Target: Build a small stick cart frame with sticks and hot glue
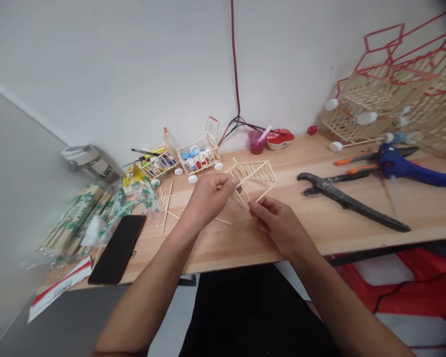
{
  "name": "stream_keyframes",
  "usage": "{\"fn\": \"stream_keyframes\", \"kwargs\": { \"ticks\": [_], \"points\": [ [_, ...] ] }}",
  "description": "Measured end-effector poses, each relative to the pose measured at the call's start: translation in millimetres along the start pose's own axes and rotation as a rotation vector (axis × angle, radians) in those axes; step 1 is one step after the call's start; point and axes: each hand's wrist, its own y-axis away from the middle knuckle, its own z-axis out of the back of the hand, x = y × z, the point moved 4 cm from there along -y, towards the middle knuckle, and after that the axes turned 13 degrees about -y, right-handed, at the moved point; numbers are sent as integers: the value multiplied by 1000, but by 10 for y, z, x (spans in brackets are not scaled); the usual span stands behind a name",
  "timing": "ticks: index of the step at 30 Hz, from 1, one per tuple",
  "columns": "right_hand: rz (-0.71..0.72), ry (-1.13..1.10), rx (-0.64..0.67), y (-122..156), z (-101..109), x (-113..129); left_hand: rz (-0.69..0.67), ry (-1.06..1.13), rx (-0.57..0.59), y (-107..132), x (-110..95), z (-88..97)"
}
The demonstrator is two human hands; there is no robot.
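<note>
A small frame of thin wooden sticks [260,171], built like a slatted basket, is held tilted just above the table. My left hand [213,193] is closed in a pinch on its left side, thumb against the fingers. With thumb and fingers my right hand [269,215] grips the lower corner of the frame nearest me. The fingertips partly hide the joints where the sticks meet. Left of my left hand, loose sticks [167,208] lie scattered on the wooden table [208,248].
Two finished stick carts [196,158] with white wheels stand behind. Left are bundled chopsticks [78,213], a phone [117,250] and a jar [92,161]. Right are black cutting pliers [349,201], a blue glue gun [412,166] and stacked red-trimmed carts [386,94]. A pink cup [256,143] stands by the wall.
</note>
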Motion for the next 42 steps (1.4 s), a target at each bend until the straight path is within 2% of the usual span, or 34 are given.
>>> {"fn": "stream_keyframes", "kwargs": {
  "ticks": [8, 16, 23, 30, 42],
  "points": [
    [-6, 5, 14, -14, 8, 11, 39, -107, -79, 43, -77, 26],
    [-4, -4, 16, -9, 12, 13, 7, -144, -65, 61, -120, 30],
    [3, -23, 6, -6, 28, 1, -19, -198, -131, 101, -175, -20],
    [8, -24, 4, 7, 15, 16, 21, -147, -155, 71, -108, -76],
    [-9, -75, 33, 20, 7, 26, 93, -77, -126, 37, -108, -88]
  ]
}}
